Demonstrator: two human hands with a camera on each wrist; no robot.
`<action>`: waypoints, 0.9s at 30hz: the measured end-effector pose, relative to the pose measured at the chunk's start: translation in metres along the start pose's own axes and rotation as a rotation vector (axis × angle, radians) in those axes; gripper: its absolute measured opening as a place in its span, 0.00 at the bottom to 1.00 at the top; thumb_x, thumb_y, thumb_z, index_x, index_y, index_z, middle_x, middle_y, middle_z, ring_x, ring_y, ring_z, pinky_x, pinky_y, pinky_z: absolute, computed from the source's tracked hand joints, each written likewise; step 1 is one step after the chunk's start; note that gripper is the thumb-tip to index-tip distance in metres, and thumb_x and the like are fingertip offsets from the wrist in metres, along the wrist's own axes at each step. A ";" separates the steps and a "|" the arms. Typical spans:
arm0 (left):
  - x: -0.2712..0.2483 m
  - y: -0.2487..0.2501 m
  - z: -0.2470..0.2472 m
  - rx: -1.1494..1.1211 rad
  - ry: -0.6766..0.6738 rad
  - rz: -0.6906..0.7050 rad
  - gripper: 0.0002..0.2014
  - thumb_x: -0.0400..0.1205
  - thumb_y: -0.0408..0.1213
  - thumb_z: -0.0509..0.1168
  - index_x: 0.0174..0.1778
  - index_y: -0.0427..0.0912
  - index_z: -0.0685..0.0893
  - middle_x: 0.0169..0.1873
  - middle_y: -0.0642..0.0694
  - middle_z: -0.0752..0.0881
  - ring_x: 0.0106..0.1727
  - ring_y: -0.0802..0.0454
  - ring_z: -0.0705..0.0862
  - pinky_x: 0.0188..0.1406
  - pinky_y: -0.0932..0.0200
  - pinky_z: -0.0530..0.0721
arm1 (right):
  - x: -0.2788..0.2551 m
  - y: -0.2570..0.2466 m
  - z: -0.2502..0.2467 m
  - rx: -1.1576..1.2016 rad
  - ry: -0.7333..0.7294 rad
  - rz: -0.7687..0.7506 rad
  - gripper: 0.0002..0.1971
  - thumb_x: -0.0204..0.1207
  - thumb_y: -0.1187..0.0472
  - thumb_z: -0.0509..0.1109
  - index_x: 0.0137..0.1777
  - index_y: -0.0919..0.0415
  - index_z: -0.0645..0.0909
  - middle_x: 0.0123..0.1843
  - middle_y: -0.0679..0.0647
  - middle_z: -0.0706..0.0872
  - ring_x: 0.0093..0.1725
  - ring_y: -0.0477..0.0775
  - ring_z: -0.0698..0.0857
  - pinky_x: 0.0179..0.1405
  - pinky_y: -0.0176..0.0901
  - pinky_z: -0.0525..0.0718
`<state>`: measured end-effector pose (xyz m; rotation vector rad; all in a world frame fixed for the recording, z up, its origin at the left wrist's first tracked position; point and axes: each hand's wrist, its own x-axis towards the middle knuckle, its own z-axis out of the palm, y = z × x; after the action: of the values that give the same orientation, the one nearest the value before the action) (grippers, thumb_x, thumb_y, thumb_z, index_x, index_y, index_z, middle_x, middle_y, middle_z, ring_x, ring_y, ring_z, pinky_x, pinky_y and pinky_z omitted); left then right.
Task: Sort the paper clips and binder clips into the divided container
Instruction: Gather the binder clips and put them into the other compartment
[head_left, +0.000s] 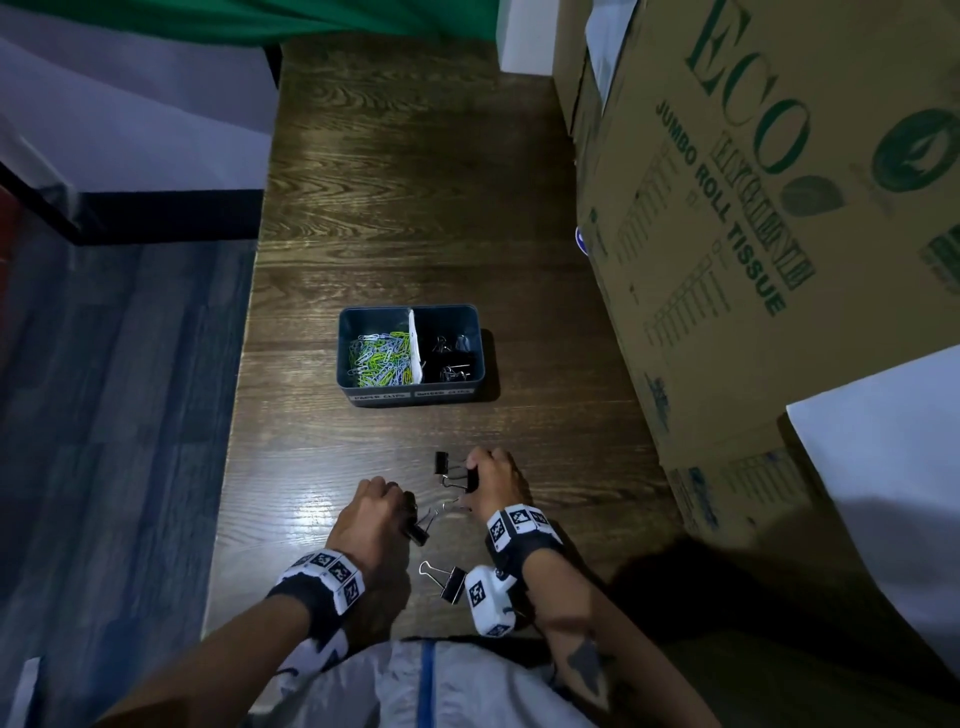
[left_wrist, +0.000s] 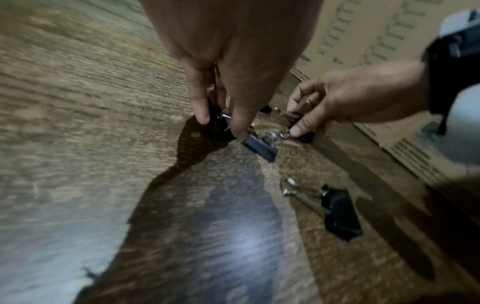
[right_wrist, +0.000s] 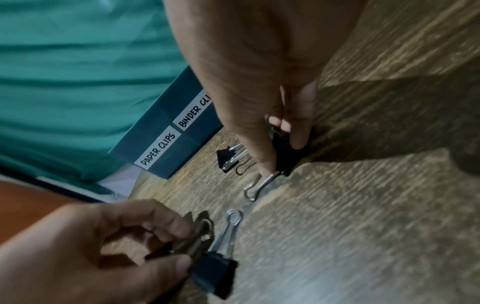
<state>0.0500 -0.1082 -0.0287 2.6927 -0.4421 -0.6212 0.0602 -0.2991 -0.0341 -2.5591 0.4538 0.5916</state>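
The left hand (head_left: 375, 512) pinches a black binder clip (head_left: 418, 532) low over the counter (head_left: 415, 208). The right hand (head_left: 493, 480) pinches another clip (head_left: 471, 479). 2 more lie loose nearby. The divided container (head_left: 413, 397) sits farther back.
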 end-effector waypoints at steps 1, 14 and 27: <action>0.002 0.000 -0.002 -0.005 -0.004 0.006 0.10 0.75 0.35 0.69 0.51 0.41 0.84 0.51 0.43 0.79 0.56 0.45 0.75 0.46 0.51 0.81 | 0.001 0.001 -0.001 -0.002 0.003 -0.008 0.23 0.66 0.66 0.80 0.53 0.44 0.74 0.59 0.51 0.77 0.57 0.57 0.82 0.52 0.46 0.80; 0.058 0.035 -0.096 -0.240 0.206 0.184 0.11 0.77 0.22 0.68 0.40 0.43 0.88 0.39 0.50 0.85 0.40 0.55 0.84 0.38 0.71 0.81 | -0.002 0.000 -0.025 0.099 0.040 0.109 0.09 0.82 0.63 0.70 0.42 0.60 0.89 0.42 0.55 0.90 0.41 0.51 0.87 0.42 0.46 0.87; 0.054 0.035 -0.086 -0.040 0.257 0.138 0.10 0.78 0.43 0.68 0.53 0.46 0.81 0.51 0.46 0.82 0.54 0.43 0.82 0.43 0.50 0.83 | 0.038 -0.078 -0.144 0.498 0.398 -0.160 0.13 0.72 0.56 0.81 0.56 0.56 0.89 0.48 0.52 0.92 0.47 0.49 0.89 0.48 0.41 0.85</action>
<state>0.1292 -0.1374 0.0381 2.6288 -0.5327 -0.2384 0.1716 -0.3160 0.0909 -2.1909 0.4536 -0.0925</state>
